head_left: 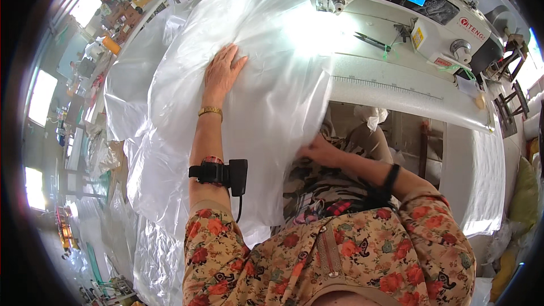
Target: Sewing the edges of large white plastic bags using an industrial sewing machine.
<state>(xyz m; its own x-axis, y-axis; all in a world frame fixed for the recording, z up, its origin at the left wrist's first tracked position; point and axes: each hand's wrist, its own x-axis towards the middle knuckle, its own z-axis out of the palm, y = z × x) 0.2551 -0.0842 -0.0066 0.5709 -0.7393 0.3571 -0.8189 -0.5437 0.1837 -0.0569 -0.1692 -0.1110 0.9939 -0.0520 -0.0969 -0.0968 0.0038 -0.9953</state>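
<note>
the translucent sheet lies spread beside the sewing machine, no stitching discernible (glare hides some); the left hand rests flat on it, the right hand's grip unclear near its edge.

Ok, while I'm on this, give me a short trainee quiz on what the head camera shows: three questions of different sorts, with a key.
1. True or false: the left hand lies palm down on the translucent white sheet.
2. Where does the slim dark tool lie? A) in the left hand; B) on the translucent white sheet; C) on the pale work surface by the sewing machine.
3. Which wrist wears the gold-coloured band?

Key: 1 true; 2 C; 3 the left wrist.
</note>
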